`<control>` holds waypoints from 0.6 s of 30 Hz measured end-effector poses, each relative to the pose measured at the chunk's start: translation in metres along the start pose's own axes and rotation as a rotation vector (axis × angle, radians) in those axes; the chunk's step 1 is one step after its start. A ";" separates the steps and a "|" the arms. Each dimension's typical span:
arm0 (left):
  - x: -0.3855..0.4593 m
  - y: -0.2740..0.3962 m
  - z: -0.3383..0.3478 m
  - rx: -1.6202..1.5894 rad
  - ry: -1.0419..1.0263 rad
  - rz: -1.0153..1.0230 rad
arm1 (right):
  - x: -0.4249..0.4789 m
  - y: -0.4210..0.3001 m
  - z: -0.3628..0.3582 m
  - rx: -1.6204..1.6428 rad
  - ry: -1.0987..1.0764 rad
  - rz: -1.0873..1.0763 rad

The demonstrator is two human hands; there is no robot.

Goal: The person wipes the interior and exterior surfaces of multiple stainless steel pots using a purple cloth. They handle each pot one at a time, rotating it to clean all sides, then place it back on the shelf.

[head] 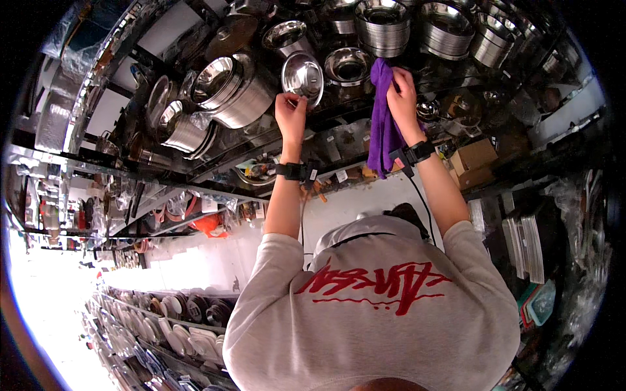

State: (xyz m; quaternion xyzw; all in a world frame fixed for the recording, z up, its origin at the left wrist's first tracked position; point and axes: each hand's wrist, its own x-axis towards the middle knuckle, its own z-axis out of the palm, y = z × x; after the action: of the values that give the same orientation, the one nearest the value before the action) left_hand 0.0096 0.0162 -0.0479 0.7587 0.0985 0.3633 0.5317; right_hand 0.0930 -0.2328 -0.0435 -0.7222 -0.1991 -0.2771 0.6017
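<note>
My left hand (291,119) pinches the near rim of a small shiny steel bowl (299,73) between thumb and fingers. The bowl is tilted and a small label sticks to it. In my right hand (404,100) a purple cloth (379,127) is bunched at the top, and its lower part hangs down. Just beyond, between the two hands, rests another steel bowl (347,65). Both my wrists wear black bands, with cables running from them.
Stacked steel basins (383,29) line the shelf at the back, and more stacked steel bowls (239,93) stand to the left. A lower shelf on the right holds a cardboard box (473,157). Dishes (181,337) fill racks at lower left. Trays (525,249) stand at right.
</note>
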 end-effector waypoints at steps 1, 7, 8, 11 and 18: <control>-0.006 0.004 0.003 0.033 0.009 0.004 | -0.001 -0.004 -0.002 -0.151 0.046 -0.067; -0.011 0.007 0.008 -0.093 0.113 0.101 | 0.003 -0.042 -0.008 -0.200 0.067 -0.148; -0.011 0.002 0.008 -0.184 0.097 0.033 | 0.004 -0.045 -0.006 -0.123 0.068 -0.123; -0.004 -0.018 0.006 -0.240 0.059 -0.060 | 0.003 -0.045 0.003 0.068 0.085 0.062; 0.005 -0.026 0.002 -0.432 0.011 -0.181 | 0.004 -0.059 0.020 0.582 0.012 0.191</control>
State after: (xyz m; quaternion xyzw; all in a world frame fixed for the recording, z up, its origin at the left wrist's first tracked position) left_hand 0.0205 0.0278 -0.0687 0.6133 0.0889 0.3311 0.7115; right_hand 0.0626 -0.2016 0.0010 -0.5334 -0.1978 -0.1550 0.8077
